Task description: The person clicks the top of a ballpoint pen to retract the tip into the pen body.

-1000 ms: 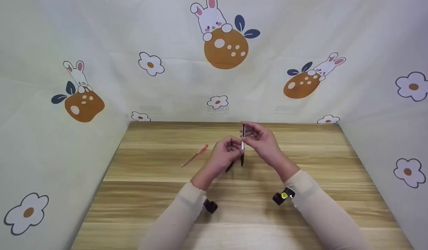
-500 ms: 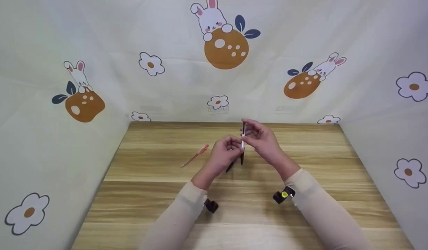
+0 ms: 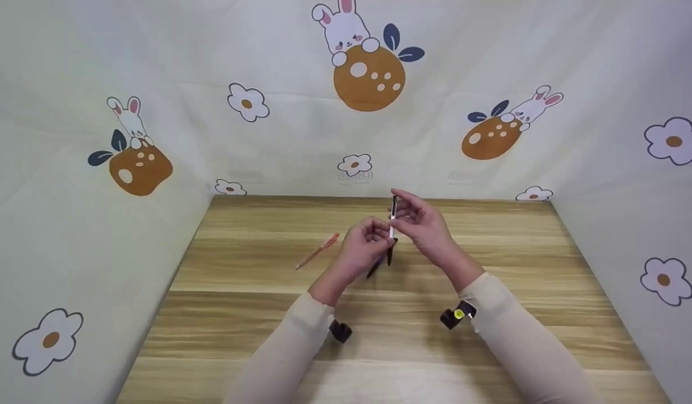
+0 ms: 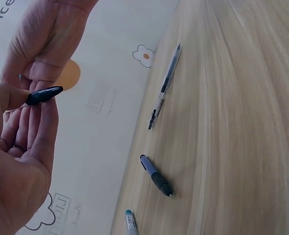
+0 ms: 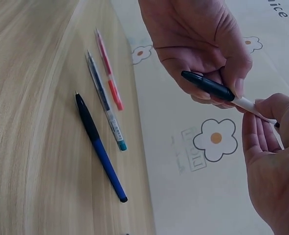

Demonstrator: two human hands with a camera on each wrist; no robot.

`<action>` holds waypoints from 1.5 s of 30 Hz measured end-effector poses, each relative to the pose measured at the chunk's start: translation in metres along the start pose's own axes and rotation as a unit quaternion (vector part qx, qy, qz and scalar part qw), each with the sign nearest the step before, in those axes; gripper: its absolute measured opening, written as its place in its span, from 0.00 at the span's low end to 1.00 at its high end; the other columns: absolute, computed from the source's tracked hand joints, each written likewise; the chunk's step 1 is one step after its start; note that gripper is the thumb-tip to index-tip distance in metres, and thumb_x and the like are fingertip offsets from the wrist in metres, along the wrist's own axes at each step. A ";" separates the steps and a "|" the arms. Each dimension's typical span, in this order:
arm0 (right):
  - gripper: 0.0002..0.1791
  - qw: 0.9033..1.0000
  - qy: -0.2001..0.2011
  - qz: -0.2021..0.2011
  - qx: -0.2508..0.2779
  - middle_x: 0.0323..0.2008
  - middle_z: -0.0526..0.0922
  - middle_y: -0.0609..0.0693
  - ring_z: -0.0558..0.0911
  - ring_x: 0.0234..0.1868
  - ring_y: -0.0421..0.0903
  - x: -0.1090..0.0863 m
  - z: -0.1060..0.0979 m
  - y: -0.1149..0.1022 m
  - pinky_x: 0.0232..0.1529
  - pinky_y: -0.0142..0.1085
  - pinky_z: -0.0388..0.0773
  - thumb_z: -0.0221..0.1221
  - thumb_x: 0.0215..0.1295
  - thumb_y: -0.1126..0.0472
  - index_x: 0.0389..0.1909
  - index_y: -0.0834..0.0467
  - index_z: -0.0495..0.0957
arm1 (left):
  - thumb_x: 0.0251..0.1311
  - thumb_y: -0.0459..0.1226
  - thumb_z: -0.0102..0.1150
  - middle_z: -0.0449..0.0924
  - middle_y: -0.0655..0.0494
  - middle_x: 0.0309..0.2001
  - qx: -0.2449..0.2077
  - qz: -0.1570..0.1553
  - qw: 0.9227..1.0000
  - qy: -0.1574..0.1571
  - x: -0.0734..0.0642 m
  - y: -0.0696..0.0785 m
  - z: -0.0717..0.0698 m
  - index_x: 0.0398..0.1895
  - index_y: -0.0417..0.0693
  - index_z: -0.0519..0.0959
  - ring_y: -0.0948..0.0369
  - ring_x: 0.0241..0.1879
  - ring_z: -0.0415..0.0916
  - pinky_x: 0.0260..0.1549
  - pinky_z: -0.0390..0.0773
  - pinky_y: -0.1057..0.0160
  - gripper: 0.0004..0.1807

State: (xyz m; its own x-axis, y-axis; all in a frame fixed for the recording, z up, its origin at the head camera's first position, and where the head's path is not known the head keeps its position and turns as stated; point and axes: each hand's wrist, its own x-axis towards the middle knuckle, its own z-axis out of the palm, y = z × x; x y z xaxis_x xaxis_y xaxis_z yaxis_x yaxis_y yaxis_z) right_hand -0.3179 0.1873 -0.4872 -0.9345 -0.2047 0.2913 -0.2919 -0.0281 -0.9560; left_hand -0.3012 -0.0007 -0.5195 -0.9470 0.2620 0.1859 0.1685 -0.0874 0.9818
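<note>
Both hands hold one white-barrelled pen (image 3: 392,231) with a black tip section, upright above the table in the head view. My left hand (image 3: 361,247) pinches its lower part between thumb and fingers, just above the black section. My right hand (image 3: 427,227) grips the upper barrel with its thumb low, and the index fingertip is at the top end. In the right wrist view the pen's black section (image 5: 208,85) points out past the left hand (image 5: 203,54), while the right hand (image 5: 276,142) holds the other end.
On the wooden table (image 3: 256,336) lie a red pen (image 3: 318,251), a blue pen with black grip (image 5: 101,147), a clear pen with teal end (image 5: 106,100) and a clear pen with black parts (image 4: 165,85). A patterned cloth (image 3: 290,129) walls the back and sides.
Both hands and the pen have risen slightly. The right index fingertip sits a little higher at the pen's top. The grip looks the same, and the red pen stays where it lay.
</note>
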 end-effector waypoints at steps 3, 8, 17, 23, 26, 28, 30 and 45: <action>0.38 1.000 -0.002 -0.004 -0.008 0.54 0.82 0.70 0.86 0.51 0.48 0.001 0.001 0.001 0.56 0.35 0.85 0.68 0.66 0.81 0.78 0.66 0.73 | 0.62 0.22 0.66 0.83 0.50 0.40 0.018 0.003 1.000 0.001 -0.001 0.001 -0.002 0.47 0.33 0.82 0.62 0.40 0.81 0.39 0.81 0.68 0.11; 0.40 0.999 -0.006 -0.014 -0.040 0.54 0.83 0.67 0.86 0.51 0.48 0.002 0.002 0.003 0.55 0.35 0.86 0.70 0.66 0.79 0.79 0.65 0.72 | 0.63 0.24 0.68 0.84 0.54 0.40 0.074 0.015 0.997 0.007 -0.003 0.003 -0.008 0.48 0.36 0.83 0.61 0.41 0.81 0.43 0.82 0.67 0.11; 0.40 0.996 -0.018 -0.003 -0.082 0.60 0.82 0.62 0.85 0.56 0.54 0.003 0.003 0.011 0.59 0.43 0.84 0.72 0.69 0.72 0.80 0.61 0.71 | 0.67 0.26 0.69 0.84 0.52 0.42 0.112 0.015 0.994 0.009 -0.006 0.001 -0.021 0.51 0.38 0.84 0.59 0.42 0.81 0.45 0.83 0.64 0.11; 0.41 0.996 -0.028 -0.007 -0.087 0.63 0.81 0.60 0.83 0.60 0.65 0.006 0.005 0.015 0.61 0.48 0.83 0.73 0.69 0.70 0.81 0.60 0.70 | 0.67 0.26 0.68 0.84 0.52 0.42 0.123 -0.003 0.992 0.017 -0.008 0.002 -0.029 0.51 0.39 0.84 0.59 0.42 0.82 0.43 0.83 0.64 0.11; 0.41 0.995 -0.033 -0.003 -0.097 0.64 0.80 0.60 0.83 0.61 0.66 0.009 0.007 0.019 0.63 0.50 0.83 0.74 0.69 0.69 0.81 0.59 0.70 | 0.67 0.26 0.68 0.85 0.52 0.43 0.137 -0.005 0.990 0.020 -0.008 0.000 -0.034 0.51 0.40 0.84 0.59 0.42 0.82 0.46 0.83 0.62 0.11; 0.42 0.994 -0.037 0.000 -0.106 0.65 0.80 0.60 0.84 0.61 0.63 0.010 0.008 0.022 0.63 0.50 0.83 0.75 0.69 0.69 0.82 0.59 0.69 | 0.68 0.26 0.69 0.85 0.52 0.43 0.147 -0.006 0.989 0.023 -0.008 -0.002 -0.038 0.50 0.41 0.84 0.58 0.43 0.82 0.47 0.84 0.61 0.10; 0.43 0.993 -0.042 0.004 -0.112 0.66 0.80 0.61 0.84 0.60 0.60 0.011 0.010 0.025 0.63 0.51 0.83 0.75 0.68 0.68 0.82 0.59 0.69 | 0.67 0.26 0.69 0.85 0.52 0.43 0.156 -0.008 0.987 0.027 -0.009 -0.002 -0.042 0.50 0.41 0.84 0.58 0.43 0.82 0.48 0.84 0.60 0.10; 0.44 0.990 -0.061 0.016 -0.127 0.68 0.78 0.62 0.82 0.62 0.58 0.018 0.030 0.037 0.64 0.54 0.82 0.76 0.68 0.66 0.82 0.60 0.68 | 0.66 0.25 0.67 0.85 0.51 0.41 0.188 -0.026 0.980 0.057 -0.014 -0.008 -0.069 0.49 0.40 0.84 0.58 0.40 0.82 0.43 0.84 0.61 0.11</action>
State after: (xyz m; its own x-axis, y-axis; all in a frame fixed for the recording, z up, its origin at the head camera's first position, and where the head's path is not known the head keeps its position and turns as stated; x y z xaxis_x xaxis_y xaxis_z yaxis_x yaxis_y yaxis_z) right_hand -0.3390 0.1530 -0.5189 -0.9173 -0.3183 0.2392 -0.3180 0.2243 -0.9212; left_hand -0.3078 -0.0702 -0.5331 -0.9778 0.1465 0.1497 0.1872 0.2902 0.9385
